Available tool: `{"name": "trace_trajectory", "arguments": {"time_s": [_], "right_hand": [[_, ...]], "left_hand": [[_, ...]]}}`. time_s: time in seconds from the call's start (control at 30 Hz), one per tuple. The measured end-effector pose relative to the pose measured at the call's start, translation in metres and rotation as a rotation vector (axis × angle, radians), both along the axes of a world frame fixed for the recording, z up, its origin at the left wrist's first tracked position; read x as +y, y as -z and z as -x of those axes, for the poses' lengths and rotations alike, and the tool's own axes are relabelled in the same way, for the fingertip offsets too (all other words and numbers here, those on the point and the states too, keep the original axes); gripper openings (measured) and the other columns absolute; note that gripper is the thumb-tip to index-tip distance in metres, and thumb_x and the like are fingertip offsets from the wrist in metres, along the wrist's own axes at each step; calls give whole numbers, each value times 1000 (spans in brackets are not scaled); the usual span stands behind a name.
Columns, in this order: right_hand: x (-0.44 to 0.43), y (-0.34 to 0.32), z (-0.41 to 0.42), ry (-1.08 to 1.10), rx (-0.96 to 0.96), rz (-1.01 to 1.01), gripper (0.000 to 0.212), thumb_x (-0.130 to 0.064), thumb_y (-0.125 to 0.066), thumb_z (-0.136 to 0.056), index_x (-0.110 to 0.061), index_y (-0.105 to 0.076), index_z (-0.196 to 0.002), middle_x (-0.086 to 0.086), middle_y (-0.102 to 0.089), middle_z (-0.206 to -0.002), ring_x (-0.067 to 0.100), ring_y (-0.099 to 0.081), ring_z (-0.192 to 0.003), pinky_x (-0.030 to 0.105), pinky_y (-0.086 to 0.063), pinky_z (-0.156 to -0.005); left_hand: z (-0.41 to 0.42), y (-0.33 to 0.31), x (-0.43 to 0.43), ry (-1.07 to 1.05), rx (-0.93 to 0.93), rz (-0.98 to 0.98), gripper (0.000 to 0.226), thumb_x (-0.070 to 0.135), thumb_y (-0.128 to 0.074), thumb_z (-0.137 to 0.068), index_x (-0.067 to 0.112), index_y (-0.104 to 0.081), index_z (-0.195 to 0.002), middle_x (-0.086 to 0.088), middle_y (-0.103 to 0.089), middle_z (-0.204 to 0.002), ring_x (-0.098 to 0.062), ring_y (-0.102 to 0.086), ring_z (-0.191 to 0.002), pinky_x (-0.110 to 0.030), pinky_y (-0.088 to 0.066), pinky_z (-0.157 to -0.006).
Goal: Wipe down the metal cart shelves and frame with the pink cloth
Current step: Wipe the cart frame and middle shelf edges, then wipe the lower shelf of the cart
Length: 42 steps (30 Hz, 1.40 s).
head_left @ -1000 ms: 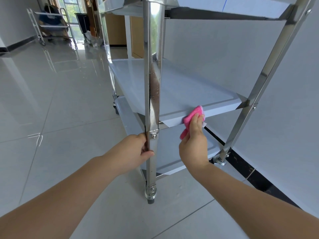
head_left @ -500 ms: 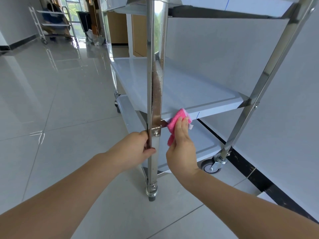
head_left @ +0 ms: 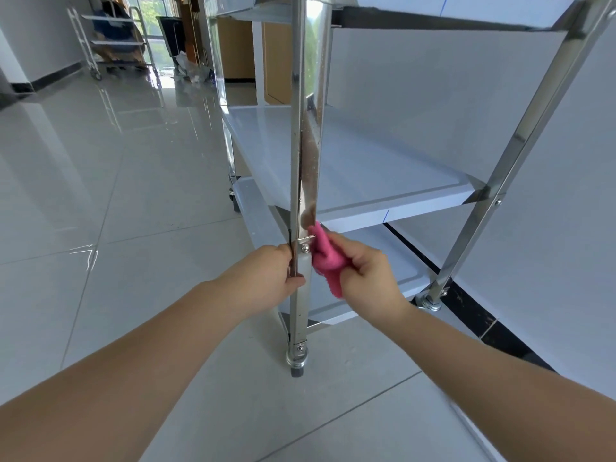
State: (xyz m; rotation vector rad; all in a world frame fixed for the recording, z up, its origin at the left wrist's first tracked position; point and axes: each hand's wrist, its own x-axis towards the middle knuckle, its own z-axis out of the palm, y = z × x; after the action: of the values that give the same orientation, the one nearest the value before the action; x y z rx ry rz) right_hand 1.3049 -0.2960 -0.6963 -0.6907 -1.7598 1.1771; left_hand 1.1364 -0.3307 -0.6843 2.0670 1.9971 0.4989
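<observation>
two hands work at the near upright (head_left: 306, 128) of the metal cart (head_left: 493, 195). the left hand (head_left: 266, 278) grips this post from its left side, with fingers curled behind it and the thumb across its front face, just below the bracket bolt (head_left: 304, 249). the right hand (head_left: 366, 278) holds the pink cloth (head_left: 325, 258) bunched between curled fingers (head_left: 348, 250) and thumb. the wad projects leftward past the fingertips and touches the right face of the upright, at the corner where the middle shelf (head_left: 383, 168) meets it. a loose tail of cloth hangs below the fingers.

key relation: the upright lies immediately left of the cloth-holding fingers. its long axis is vertical, running well above them to the top shelf (head_left: 433, 8) and below them to the caster (head_left: 296, 361). the right hand is the working hand and the nearer one to the joint; the left acts as a brace on the opposite side of the same post. judged from this layout, the step in hand is wiping the frame at the shelf joint. a following stroke would probably run along the post's axis, or rightward along the shelf's front edge. the lower shelf (head_left: 396, 258) lies beneath and beyond the right-hand fingers. the far-right upright (head_left: 533, 121) stands well apart to their right.
</observation>
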Motion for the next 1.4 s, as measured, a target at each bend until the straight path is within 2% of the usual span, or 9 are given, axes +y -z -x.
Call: {"name": "trace_trajectory", "arguments": {"time_s": [0.17,0.3,0.5,0.73,0.93,1.03,1.13,1.3,1.4], "right_hand": [[-3,-15,-15,-52,119,144,70,12,-28,-57,-18,-69,-104,25,-63,-87,43,-59,-75,66,-51,-73],[3,-17,-32,19,106,227,73,30,-18,-68,-3,-59,-118,2,-70,-77,24,-70,-71,42,-60,-58],[23,-40,-71,109,185,259,58,25,-26,-67,-1,-57,-109,-7,-58,-52,10,-56,-48,21,-49,-46],[56,-108,-129,242,391,388,49,7,-37,-52,-11,-54,-95,2,-55,-65,19,-50,-60,29,-43,-58],[43,-241,-190,403,434,609,31,19,-32,-83,-9,-43,-89,14,-52,-80,28,-63,-59,39,-53,-41],[28,-326,-214,436,524,656,29,17,-31,-90,-10,-41,-88,17,-55,-80,33,-63,-53,43,-53,-37],[16,-415,-230,535,535,639,22,11,-36,-95,-8,-46,-90,16,-58,-74,32,-59,-49,36,-52,-39],[4,-568,-246,609,587,593,17,2,-46,-97,-11,-51,-86,14,-61,-79,30,-62,-59,39,-54,-53],[-2,-630,-250,620,581,548,16,-6,-55,-94,-13,-56,-80,21,-60,-83,38,-61,-77,59,-52,-74]], "left_hand": [[-12,-18,-10,-17,360,20,46,40,-48,-93,20,-34,-54,1,-38,-58,-24,-45,-66,-28,-34,-59],[-33,-27,-16,107,311,33,42,38,-48,-93,17,-41,-57,-2,-46,-60,-23,-47,-63,-29,-38,-58],[-78,-24,3,93,39,-127,27,37,-54,-90,14,-56,-104,-5,-66,-94,-23,-60,-81,-34,-49,-76],[-151,-61,50,190,-832,-10,41,25,-63,-76,21,-42,-111,2,-65,-110,-13,-67,-97,-44,-52,-91],[-201,-198,63,248,-801,-66,88,19,-80,-70,28,-24,-137,18,-47,-126,2,-50,-113,-8,-37,-94],[-224,-287,58,312,-611,-191,63,40,-69,-69,27,-41,-124,7,-40,-132,-4,-41,-123,-3,-28,-96],[-244,-386,54,381,-520,-198,33,47,-58,-70,38,-52,-101,18,-34,-133,12,-31,-123,3,-23,-92],[-267,-550,44,457,-524,-249,24,39,-67,-73,33,-60,-95,19,-45,-120,6,-45,-113,-12,-39,-91],[-275,-612,35,503,-520,-210,30,46,-72,-69,31,-67,-95,16,-48,-116,-3,-50,-111,-19,-42,-90]]}}
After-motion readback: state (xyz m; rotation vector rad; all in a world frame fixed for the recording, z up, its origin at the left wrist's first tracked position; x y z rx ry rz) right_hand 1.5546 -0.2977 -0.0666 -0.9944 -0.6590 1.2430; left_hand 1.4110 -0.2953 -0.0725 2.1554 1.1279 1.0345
